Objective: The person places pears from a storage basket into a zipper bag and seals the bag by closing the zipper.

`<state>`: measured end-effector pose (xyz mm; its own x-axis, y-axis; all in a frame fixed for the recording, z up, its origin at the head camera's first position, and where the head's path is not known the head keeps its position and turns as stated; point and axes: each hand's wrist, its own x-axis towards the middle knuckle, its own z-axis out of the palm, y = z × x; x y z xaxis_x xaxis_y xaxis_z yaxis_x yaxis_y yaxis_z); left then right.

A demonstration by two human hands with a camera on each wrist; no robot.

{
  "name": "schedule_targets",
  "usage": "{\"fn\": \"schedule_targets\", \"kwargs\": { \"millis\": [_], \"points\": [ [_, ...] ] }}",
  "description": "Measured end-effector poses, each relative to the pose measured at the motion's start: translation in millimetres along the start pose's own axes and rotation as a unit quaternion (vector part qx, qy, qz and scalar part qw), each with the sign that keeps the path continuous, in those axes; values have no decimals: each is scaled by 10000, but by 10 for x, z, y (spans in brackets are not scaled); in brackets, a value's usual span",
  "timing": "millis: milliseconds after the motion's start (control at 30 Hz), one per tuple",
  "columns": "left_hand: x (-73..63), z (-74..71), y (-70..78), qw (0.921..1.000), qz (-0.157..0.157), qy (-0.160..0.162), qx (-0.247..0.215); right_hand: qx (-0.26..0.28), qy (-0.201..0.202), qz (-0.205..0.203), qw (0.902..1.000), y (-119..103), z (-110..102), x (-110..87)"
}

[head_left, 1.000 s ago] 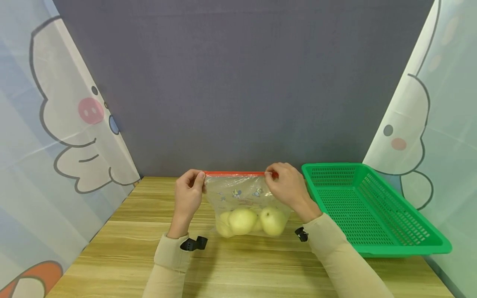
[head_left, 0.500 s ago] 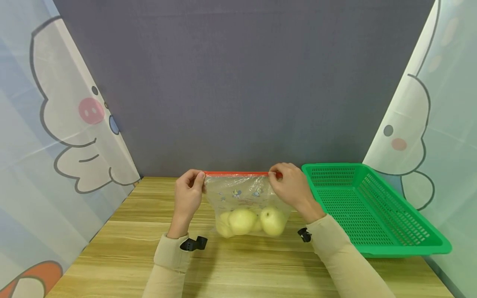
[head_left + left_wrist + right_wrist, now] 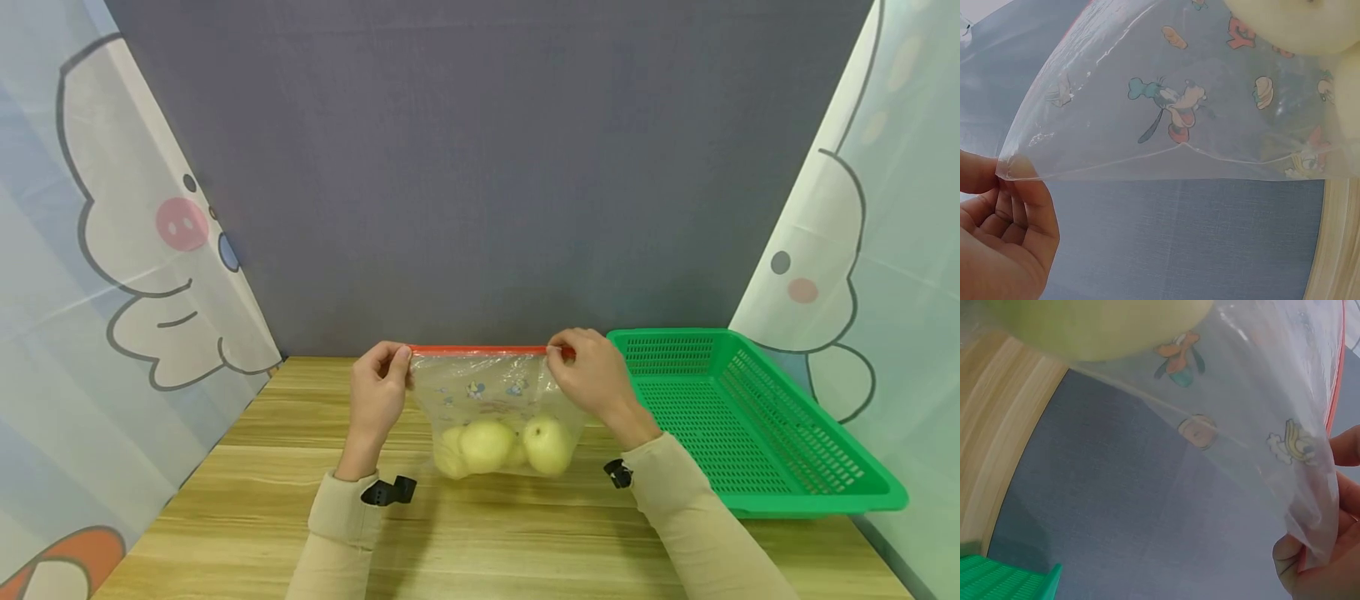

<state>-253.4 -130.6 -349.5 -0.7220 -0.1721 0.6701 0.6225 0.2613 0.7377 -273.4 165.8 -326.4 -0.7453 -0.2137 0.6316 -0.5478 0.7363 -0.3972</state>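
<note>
A clear zip bag with a red zip strip and cartoon prints hangs upright between both hands. Several pale yellow-green fruits, one a pear or apple with its stem dimple showing, lie in its bottom. My left hand pinches the bag's top left corner between thumb and forefinger, as the left wrist view also shows. At the right end of the strip, my right hand pinches the red edge. In the right wrist view its thumb and fingers hold the bunched plastic near that corner.
A green slotted basket stands on the right of the wood-grain table, close to the right forearm. A dark grey cloth rises behind the table, and printed curtains flank both sides.
My right hand has slid a short way to the right along the red strip, so more of the strip shows. The left hand and the fruits have hardly moved.
</note>
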Motion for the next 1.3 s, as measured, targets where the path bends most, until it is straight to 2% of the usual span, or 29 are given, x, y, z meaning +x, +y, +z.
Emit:
{"fn": "schedule_targets", "kwargs": {
  "millis": [233, 700, 1300],
  "points": [
    [2, -2, 0, 10000, 34, 19, 49, 76, -55, 200, 9998, 38, -14, -1],
    [-14, -5, 26, 10000, -79, 30, 23, 131, 29, 243, 9996, 121, -57, -30],
    [-25, -13, 23, 10000, -43, 33, 82, 207, 108, 392, 9990, 237, -105, -67]
  ]
}}
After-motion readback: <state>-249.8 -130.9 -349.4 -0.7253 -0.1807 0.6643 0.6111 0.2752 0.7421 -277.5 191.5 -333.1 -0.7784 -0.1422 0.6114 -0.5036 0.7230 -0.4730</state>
